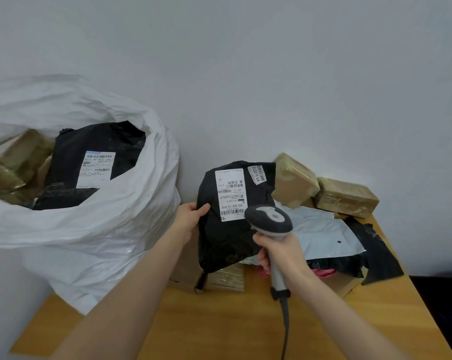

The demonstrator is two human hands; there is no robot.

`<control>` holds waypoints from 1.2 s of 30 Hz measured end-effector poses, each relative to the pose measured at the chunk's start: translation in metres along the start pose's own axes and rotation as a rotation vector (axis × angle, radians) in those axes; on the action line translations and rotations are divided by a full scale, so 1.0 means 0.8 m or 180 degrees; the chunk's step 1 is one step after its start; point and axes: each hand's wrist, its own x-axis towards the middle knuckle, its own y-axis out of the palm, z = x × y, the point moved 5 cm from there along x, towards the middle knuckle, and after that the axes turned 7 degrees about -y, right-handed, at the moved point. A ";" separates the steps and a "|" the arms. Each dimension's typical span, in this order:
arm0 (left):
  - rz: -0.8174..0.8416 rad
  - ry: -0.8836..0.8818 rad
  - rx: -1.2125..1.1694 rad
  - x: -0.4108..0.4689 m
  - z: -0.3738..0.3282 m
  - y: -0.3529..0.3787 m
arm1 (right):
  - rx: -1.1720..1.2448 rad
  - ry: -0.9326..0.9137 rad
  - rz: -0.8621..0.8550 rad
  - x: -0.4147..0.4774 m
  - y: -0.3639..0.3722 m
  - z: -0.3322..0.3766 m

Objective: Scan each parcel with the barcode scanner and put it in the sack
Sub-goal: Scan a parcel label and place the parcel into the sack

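My left hand [191, 219] grips the left edge of a black plastic parcel [227, 240] and holds it up above the table, its white label [230, 194] facing me. My right hand [282, 253] grips the handle of a grey barcode scanner [269, 219], whose head sits just right of the label's lower barcode. To the left stands a big white sack [110, 224], open at the top, with a black labelled parcel [95, 162] and brown taped boxes [19, 162] inside.
On the wooden table [219, 323] lie more parcels: two brown taped boxes [347, 197] at the back right, a pale grey mailer [326, 235], black bags [378, 255] and a flat box [227, 278] under the held parcel. The scanner's cable [286, 331] runs toward me. A grey wall stands behind.
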 end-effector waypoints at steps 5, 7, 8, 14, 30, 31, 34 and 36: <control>-0.0065 0.0028 -0.0113 -0.002 -0.003 -0.004 | 0.0023 0.0065 0.0131 -0.022 0.012 -0.004; -0.0095 0.0029 -0.0164 -0.002 -0.003 -0.006 | 0.0073 0.0122 0.0143 -0.028 0.012 -0.006; -0.0109 0.0028 -0.0182 -0.003 -0.003 -0.007 | 0.0080 0.0140 0.0155 -0.030 0.012 -0.006; -0.0158 0.0018 -0.0220 -0.002 -0.001 -0.013 | 0.0093 0.0155 0.0206 -0.037 0.007 -0.001; -0.0288 0.0003 -0.0269 -0.014 -0.006 0.001 | 0.0111 0.0104 0.0236 -0.046 -0.012 0.005; -0.0295 0.0008 -0.0268 -0.015 -0.007 0.002 | 0.0118 0.0108 0.0240 -0.046 -0.013 0.005; -0.0351 0.0041 -0.0223 -0.018 -0.009 0.005 | 0.0136 0.0113 0.0285 -0.046 -0.017 0.006; -0.0375 0.0048 -0.0184 -0.020 -0.011 0.007 | 0.0136 0.0094 0.0321 -0.046 -0.020 0.006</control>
